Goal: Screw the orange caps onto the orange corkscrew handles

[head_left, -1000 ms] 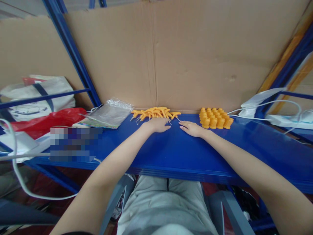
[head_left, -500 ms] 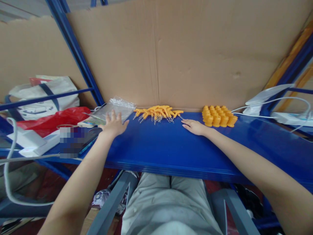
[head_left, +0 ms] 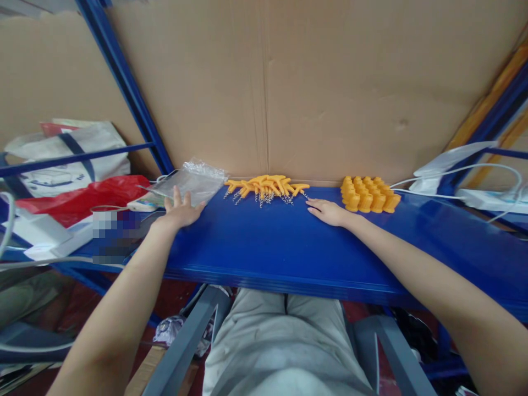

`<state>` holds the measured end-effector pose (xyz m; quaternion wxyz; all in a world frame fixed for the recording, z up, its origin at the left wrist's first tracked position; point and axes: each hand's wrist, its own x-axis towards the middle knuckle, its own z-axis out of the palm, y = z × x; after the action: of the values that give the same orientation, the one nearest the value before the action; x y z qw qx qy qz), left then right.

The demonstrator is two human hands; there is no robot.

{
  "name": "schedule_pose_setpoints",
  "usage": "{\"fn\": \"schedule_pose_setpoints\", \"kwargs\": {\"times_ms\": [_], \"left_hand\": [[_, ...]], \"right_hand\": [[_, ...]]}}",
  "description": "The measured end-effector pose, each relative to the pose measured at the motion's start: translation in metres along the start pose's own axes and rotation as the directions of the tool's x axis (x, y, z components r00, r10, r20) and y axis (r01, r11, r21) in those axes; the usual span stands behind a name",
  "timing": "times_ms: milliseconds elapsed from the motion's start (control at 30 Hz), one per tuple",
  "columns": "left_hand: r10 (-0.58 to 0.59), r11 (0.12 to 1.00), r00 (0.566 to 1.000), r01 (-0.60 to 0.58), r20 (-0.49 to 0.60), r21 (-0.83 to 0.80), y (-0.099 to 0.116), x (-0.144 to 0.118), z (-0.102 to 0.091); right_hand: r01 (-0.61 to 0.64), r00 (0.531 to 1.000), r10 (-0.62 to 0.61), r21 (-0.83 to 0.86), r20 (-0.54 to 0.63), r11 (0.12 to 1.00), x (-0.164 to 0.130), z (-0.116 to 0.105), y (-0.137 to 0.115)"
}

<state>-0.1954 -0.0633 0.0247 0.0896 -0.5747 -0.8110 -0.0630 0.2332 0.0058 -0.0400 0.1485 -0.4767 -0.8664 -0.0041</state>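
The left hand (head_left: 178, 212) is laid flat on the blue shelf (head_left: 289, 247) with fingers spread, nothing pinched or held. Its fingertips are touching the near edge of a clear bag (head_left: 187, 184), which is lying toward the back left of the shelf, right up against the cardboard (head_left: 313, 88) wall behind.

The right hand (head_left: 328, 212) is also resting palm down on the shelf, fingers stretched out loosely and pointed left, nothing gripped. It's placed near the back edge, between two orange piles. Just left of its fingertips a heap of orange handles (head_left: 266, 187) with little metal screws or chains hanging off can be seen, spread along the back edge around the middle. Whether the fingertips actually touch the nearest one can't be told. Just right of the hand, a tidy block of orange caps (head_left: 367, 195) is stood upright in rows, also hugging the back edge.

Off the left end of the shelf, some clutter is piled up: a red bag (head_left: 78, 201), a white tote (head_left: 61, 159) behind it, and a white box (head_left: 35, 231) closer in. At the far right end, a white cable (head_left: 454, 170) is looped over white power adapters. The front edge of the shelf is bare, with grey trousers (head_left: 280, 341) visible below it.
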Motion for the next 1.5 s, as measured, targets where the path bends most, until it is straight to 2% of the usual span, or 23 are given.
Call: {"fn": "schedule_pose_setpoints", "kwargs": {"times_ms": [33,67,133,233,333,400,467,533,600,667,700,800,867,900,933,1067,1133,1300,1500], "left_hand": [[-0.040,0.998,0.999,0.042,0.035,-0.048,0.004,-0.002,-0.005],[-0.033,0.996,0.998,0.037,0.056,-0.077,0.010,-0.005,-0.010],[0.028,0.997,0.997,-0.023,0.068,-0.071,0.025,-0.010,-0.023],[0.211,0.977,0.977,-0.212,-0.014,-0.033,0.055,-0.012,-0.038],[0.383,0.923,0.921,-0.385,-0.066,-0.015,0.090,-0.004,-0.046],[0.490,0.870,0.870,-0.492,-0.056,-0.036,0.115,0.003,-0.048],[0.571,0.819,0.821,-0.569,0.010,-0.074,0.140,0.009,-0.047],[0.584,0.811,0.808,-0.574,0.081,-0.114,0.161,0.012,-0.042],[0.568,0.821,0.821,-0.560,0.057,-0.113,0.173,0.015,-0.029],[0.537,0.834,0.842,-0.539,-0.056,-0.114,0.176,0.018,-0.010],[0.535,0.830,0.839,-0.544,-0.100,-0.123,0.174,0.021,0.000],[0.593,0.772,0.794,-0.607,-0.131,-0.188,0.166,0.032,0.026],[0.647,0.710,0.736,-0.676,-0.199,-0.197,0.162,0.039,0.035],[0.654,0.694,0.722,-0.692,-0.226,-0.199,0.161,0.041,0.037],[0.649,0.693,0.720,-0.693,-0.246,-0.201,0.161,0.043,0.037],[0.583,0.741,0.764,-0.640,-0.276,-0.205,0.164,0.039,0.032],[0.567,0.754,0.771,-0.627,-0.289,-0.194,0.165,0.036,0.029],[0.560,0.766,0.770,-0.622,-0.306,-0.162,0.164,0.029,0.023],[0.590,0.759,0.748,-0.642,-0.304,-0.108,0.165,0.022,0.015]], "right_hand": [[0.001,1.000,-0.001,-0.002,0.003,1.000,0.000,0.000,0.000],[-0.001,1.000,0.001,-0.004,0.006,1.000,0.000,0.000,0.000],[-0.007,1.000,0.007,-0.005,0.010,1.000,0.000,-0.001,0.000],[-0.001,1.000,0.001,0.006,0.010,1.000,0.000,-0.001,0.000],[0.002,1.000,-0.002,0.014,0.010,1.000,0.000,-0.001,0.000],[-0.008,1.000,0.007,0.008,0.018,1.000,0.000,-0.001,0.000],[-0.024,0.999,0.024,0.002,0.030,1.000,0.000,-0.002,-0.001],[-0.035,0.999,0.034,0.002,0.033,0.999,0.000,-0.003,-0.002],[-0.023,0.999,0.023,0.004,0.028,1.000,-0.001,-0.004,-0.004],[-0.005,1.000,0.005,-0.001,0.026,1.000,-0.001,-0.005,-0.005],[-0.002,1.000,0.003,-0.006,0.029,1.000,-0.001,-0.005,-0.005],[-0.010,0.999,0.011,-0.016,0.033,1.000,0.000,-0.004,-0.004],[-0.005,1.000,0.005,-0.014,0.026,1.000,0.000,-0.003,-0.004],[-0.002,1.000,0.002,-0.013,0.022,1.000,0.000,-0.003,-0.003],[0.000,1.000,0.000,-0.013,0.020,1.000,0.000,-0.003,-0.003],[-0.005,1.000,0.005,-0.016,0.023,1.000,0.000,-0.003,-0.003],[0.000,1.000,0.000,-0.012,0.017,1.000,-0.001,-0.003,-0.003],[0.001,1.000,0.000,-0.022,0.023,1.000,-0.002,-0.006,-0.007],[-0.011,0.999,0.012,-0.013,0.037,1.000,-0.002,-0.009,-0.011]]}}
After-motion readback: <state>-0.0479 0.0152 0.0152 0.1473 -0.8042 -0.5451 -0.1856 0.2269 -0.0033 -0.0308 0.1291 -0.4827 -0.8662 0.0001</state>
